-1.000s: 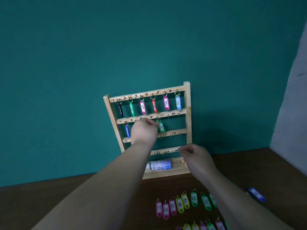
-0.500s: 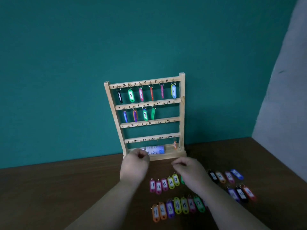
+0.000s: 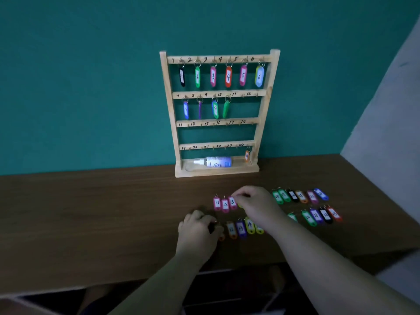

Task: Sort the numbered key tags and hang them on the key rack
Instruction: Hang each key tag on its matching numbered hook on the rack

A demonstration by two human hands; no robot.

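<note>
Key rack rails read 1–24; tags 1–6 hang uppermost.

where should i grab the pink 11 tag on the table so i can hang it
Pinch the pink 11 tag by its plastic body, at the near end, coming from above and from its left. It lies flat with its metal ring pointing toward the rack, so that leaves the ring free; tag 12 crowds its right edge.
</note>
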